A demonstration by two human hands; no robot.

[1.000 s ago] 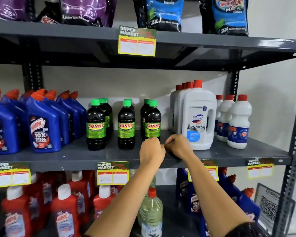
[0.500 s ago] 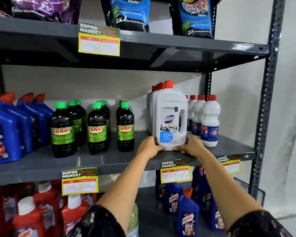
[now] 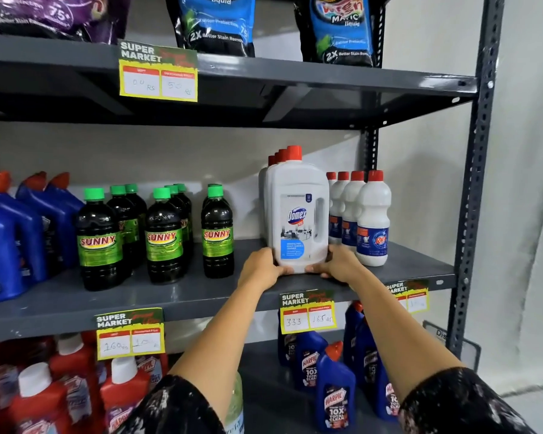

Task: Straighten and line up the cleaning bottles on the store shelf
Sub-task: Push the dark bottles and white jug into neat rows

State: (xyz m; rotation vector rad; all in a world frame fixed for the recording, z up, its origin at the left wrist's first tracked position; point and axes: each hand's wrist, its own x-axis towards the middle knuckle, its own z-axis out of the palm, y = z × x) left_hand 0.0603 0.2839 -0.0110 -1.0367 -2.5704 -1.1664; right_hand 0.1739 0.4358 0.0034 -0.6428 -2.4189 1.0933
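In the head view, the front white Domex jug [image 3: 298, 214] is being gripped at its base by both hands, near the front edge of the grey middle shelf [image 3: 176, 292]. The left hand [image 3: 261, 270] is being pressed against the jug's lower left corner, its fingers curled round the bottom edge; the right hand [image 3: 336, 266] is being held against the lower right corner, likewise clasped on the jug. The jug is being kept upright, label facing out, at the head of a file of matching red-capped jugs [image 3: 276, 158] running toward the back wall. Just to its right, a row of smaller white Rin bottles [image 3: 372, 220] is being kept upright on the same shelf (the nearest one just beside the right hand; contact cannot be told). To the left, dark Sunny bottles [image 3: 217, 236] with green caps are being displayed in three short files, and blue Harpic bottles [image 3: 22, 233] are being shown farther left. A yellow price tag [image 3: 308, 313] is being displayed on the shelf lip below the jug.
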